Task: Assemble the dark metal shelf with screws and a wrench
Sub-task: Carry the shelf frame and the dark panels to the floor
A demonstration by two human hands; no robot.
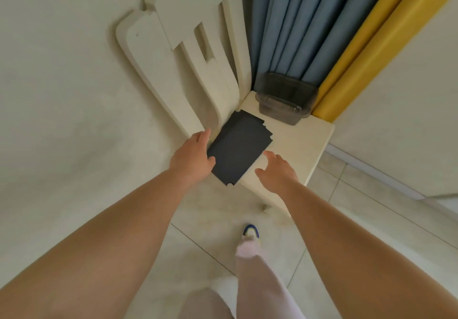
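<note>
1. A stack of dark metal shelf panels (238, 149) lies flat on a cream table (302, 142), its near corner jutting over the table's front edge. The far ends of the panels are staggered, showing notched corners.
2. The left hand (193, 156) is at the stack's left edge: the thumb lies on the top panel near the corner, and the fingers reach along the side towards the wall. Whether they curl under the panels cannot be told.
3. The right hand (277, 170) hovers just beside the stack's right edge, fingers spread and relaxed, gripping nothing; it appears not to touch the panels.
4. The stack lies between the two hands, closer to the left.
5. Behind the stack, a smoky translucent plastic container (285, 100) stands at the table's back corner.
6. Cream board pieces (188, 53) lean against the wall to the left of the table, touching its edge.
7. Blue curtains (304, 23) and a yellow strip (366, 46) hang behind the container.
8. Below, on the tiled floor (347, 219), a shoe (251, 232) and pale trouser legs (257, 281) show.
</note>
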